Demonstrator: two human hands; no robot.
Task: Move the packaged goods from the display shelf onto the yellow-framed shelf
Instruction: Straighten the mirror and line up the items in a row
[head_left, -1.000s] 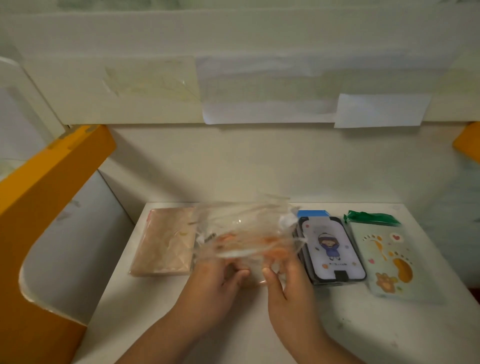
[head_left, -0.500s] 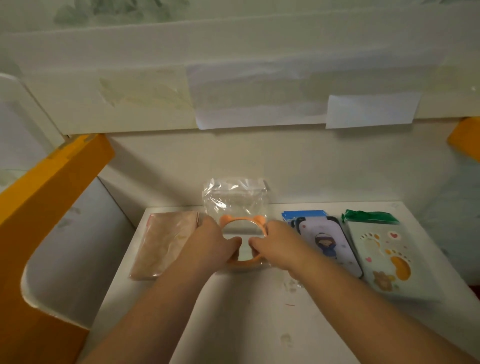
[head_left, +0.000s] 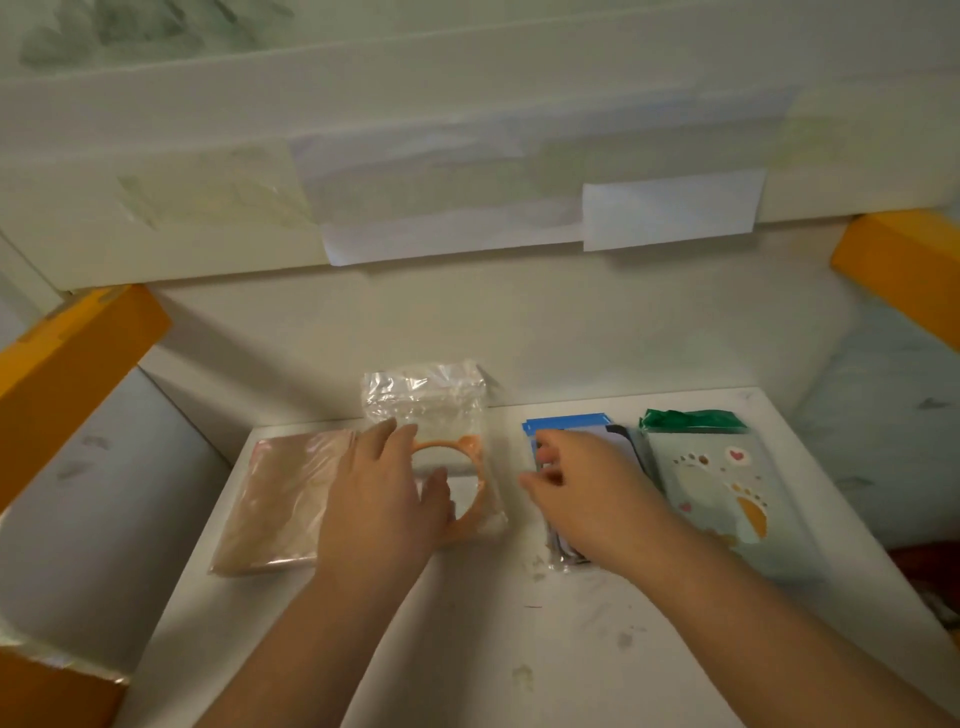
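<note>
A clear plastic bag (head_left: 431, 410) holding an orange ring-shaped item (head_left: 467, 447) lies on the white shelf board (head_left: 519, 649) of the yellow-framed shelf (head_left: 78, 353). My left hand (head_left: 384, 499) rests flat on the bag's near left part, fingers spread. My right hand (head_left: 587, 493) hovers over the blue-topped phone-case pack (head_left: 566, 422), fingers loosely curled and holding nothing. A pinkish flat pack (head_left: 280, 499) lies at the left, and a pale green pack with footprint drawings (head_left: 727, 493) at the right.
The shelf's white back wall (head_left: 493, 332) rises behind the packs. An upper white board with taped paper sheets (head_left: 670, 208) overhangs. Yellow frame pieces stand at the left and at the upper right (head_left: 904, 270). A grey side panel (head_left: 104, 493) closes the left.
The clear bag was held up in both hands, then set down between the pinkish pack and the phone-case pack. My right hand has let go and moved right over the phone-case pack.
</note>
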